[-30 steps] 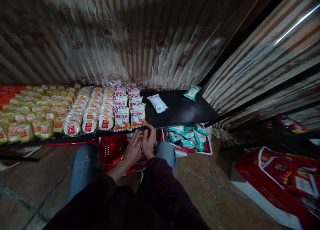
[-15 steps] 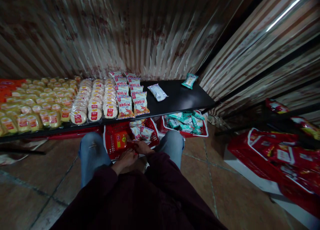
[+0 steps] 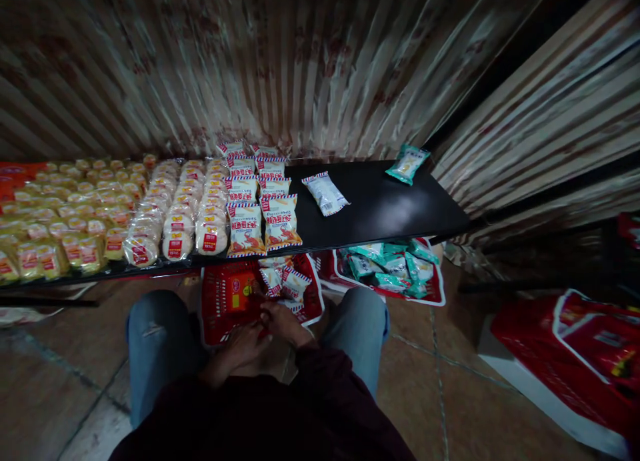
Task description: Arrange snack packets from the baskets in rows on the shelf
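My left hand (image 3: 243, 346) and my right hand (image 3: 284, 322) are close together between my knees, over the near side of a red basket (image 3: 214, 307). The fingers of both are curled, and in the dim light whatever they hold is hidden. Inside the basket lie an orange-red packet (image 3: 241, 291) and several striped snack bags (image 3: 296, 284). On the black shelf (image 3: 365, 214) above, matching snack bags (image 3: 281, 224) stand in two rows. A single snack bag (image 3: 327, 193) lies apart with its pale side up.
A teal packet (image 3: 407, 163) lies toward the shelf's right end. Below it sits another basket (image 3: 439, 289) of teal packets (image 3: 393, 269). Wrapped round cakes (image 3: 211, 237) and yellow packaged cakes (image 3: 83, 251) line the left. Red packages (image 3: 605, 334) are at the right, and a striped curtain (image 3: 300, 67) hangs behind.
The view has moved closer and shifted, so the shelf looks larger. My hands stay together at the basket's near side, and the red piece seen by my fingers no longer shows. The shelf goods are unchanged.
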`<action>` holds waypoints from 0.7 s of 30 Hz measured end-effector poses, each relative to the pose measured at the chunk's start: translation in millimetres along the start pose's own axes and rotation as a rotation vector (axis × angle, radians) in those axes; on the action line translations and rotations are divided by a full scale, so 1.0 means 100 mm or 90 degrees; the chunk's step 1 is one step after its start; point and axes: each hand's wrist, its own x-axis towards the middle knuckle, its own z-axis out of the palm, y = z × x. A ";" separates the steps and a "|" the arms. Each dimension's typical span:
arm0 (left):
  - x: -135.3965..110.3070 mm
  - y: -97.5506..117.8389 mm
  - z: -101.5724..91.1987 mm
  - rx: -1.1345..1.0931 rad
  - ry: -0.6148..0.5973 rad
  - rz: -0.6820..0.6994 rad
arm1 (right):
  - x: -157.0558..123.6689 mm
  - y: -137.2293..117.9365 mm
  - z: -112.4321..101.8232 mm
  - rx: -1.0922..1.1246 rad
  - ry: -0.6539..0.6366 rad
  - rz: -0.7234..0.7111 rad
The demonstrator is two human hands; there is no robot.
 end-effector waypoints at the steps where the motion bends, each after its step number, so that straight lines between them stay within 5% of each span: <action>1: 0.03 0.02 -0.02 -0.013 0.000 -0.012 | 0.00 0.04 -0.04 0.017 -0.002 -0.007; 11: 0.23 0.50 0.06 -0.129 0.103 -0.063 | -0.14 0.55 -0.41 0.012 0.046 -0.019; 15: 0.18 0.62 0.11 -0.113 0.156 -0.054 | -0.27 0.55 -0.41 -0.050 0.011 -0.059; 21: 0.08 0.62 0.26 0.003 0.121 -0.065 | -0.38 0.41 -0.48 -0.113 0.029 -0.044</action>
